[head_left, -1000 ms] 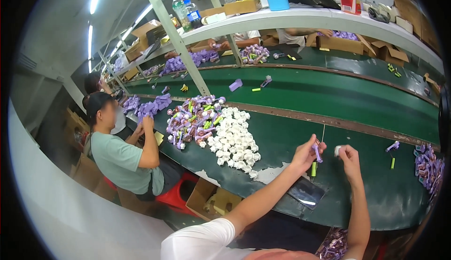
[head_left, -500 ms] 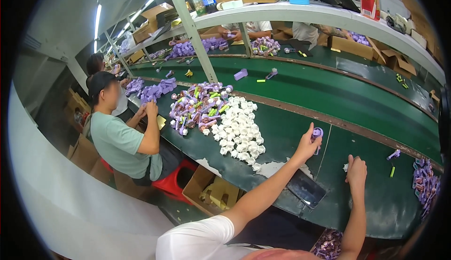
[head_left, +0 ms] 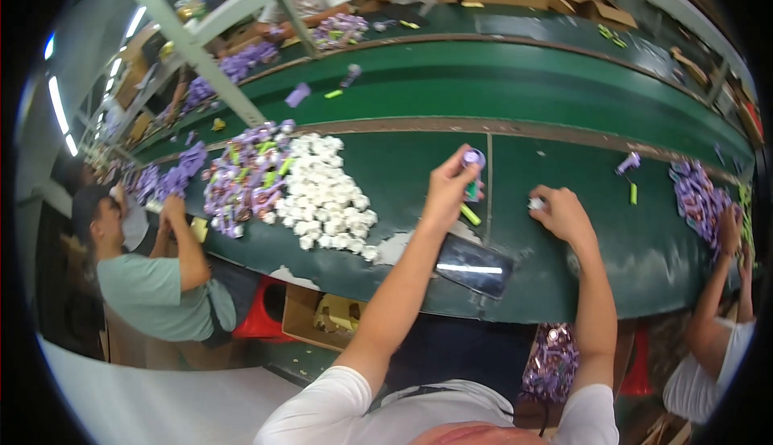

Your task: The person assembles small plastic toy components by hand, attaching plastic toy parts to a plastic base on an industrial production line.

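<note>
My left hand (head_left: 448, 191) is closed around a small purple plastic part with a round ring-like end (head_left: 473, 158); some green shows lower on it. Just below these fingers lies a slim yellow-green piece (head_left: 470, 215). Over the dark green worktop, my right hand (head_left: 565, 215) is closed, thumb and fingertips at a small white flower-shaped piece (head_left: 535, 203). Left of my left arm spreads a pile of similar white pieces (head_left: 326, 195). A dark phone-like slab (head_left: 473, 266) rests by my left forearm.
Purple and yellow-green parts form a heap (head_left: 245, 175) beyond the white pile. A co-worker in a green shirt (head_left: 153, 296) sits at left; another person's hand (head_left: 729, 229) touches a purple heap (head_left: 694, 195) at right. A green belt (head_left: 419, 83) runs behind, below a metal frame (head_left: 193, 51).
The view has swung to the right, bringing in another person at the right edge. The purple part remains in my left hand, now with green showing on it. The white piece is at my right fingertips.
</note>
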Available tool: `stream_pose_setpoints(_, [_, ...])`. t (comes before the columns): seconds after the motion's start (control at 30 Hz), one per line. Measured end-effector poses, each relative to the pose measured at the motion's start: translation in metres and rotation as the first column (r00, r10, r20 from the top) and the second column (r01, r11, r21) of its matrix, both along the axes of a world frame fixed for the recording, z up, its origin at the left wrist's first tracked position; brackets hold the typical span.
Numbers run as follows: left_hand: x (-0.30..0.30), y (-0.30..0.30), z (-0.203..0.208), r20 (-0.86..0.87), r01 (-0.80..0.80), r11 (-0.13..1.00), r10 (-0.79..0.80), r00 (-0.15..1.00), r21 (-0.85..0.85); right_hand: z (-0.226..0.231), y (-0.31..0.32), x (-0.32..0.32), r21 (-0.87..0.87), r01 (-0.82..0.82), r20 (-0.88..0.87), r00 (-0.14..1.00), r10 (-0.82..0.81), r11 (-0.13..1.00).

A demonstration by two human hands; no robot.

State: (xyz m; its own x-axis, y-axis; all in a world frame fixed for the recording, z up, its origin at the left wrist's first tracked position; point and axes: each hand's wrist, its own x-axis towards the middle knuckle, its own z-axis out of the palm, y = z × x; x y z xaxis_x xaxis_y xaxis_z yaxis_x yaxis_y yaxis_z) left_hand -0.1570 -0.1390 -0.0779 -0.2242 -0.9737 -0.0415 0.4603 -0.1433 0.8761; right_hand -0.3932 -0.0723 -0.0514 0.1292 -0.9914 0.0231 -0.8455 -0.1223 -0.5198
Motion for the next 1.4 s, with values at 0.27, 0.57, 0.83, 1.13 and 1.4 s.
stream_pose_setpoints(0.27, [-0.007, -0.003, -0.003, -0.309, 0.127, 0.985, -0.086, 0.947, 0.116, -0.01, -0.001, -0.003, -0.09, 0.06, 0.098, 0.994, -0.051, 0.994])
stream_pose_setpoints(0.57, [-0.021, 0.008, -0.001, -0.033, 0.069, 0.991, -0.073, 0.997, -0.111, -0.01, -0.001, 0.001, -0.29, 0.147, 0.383, 0.923, -0.026, 0.946])
stream_pose_setpoints(0.83, [-0.046, 0.032, -0.011, 0.074, 0.214, 0.962, -0.204, 0.976, -0.171, -0.01, 0.002, 0.022, -0.52, 0.169, 0.475, 0.872, 0.119, 0.837])
stream_pose_setpoints(1.13, [-0.057, 0.044, -0.011, 0.351, 0.226, 0.921, -0.107, 0.93, -0.319, -0.012, 0.0, 0.023, -0.649, 0.068, 0.37, 0.898, 0.237, 0.758])
stream_pose_setpoints(1.4, [-0.054, 0.047, 0.001, 0.172, 0.259, 0.917, -0.215, 0.961, -0.302, -0.018, 0.003, 0.032, -0.607, 0.197, 0.503, 0.845, 0.181, 0.77])
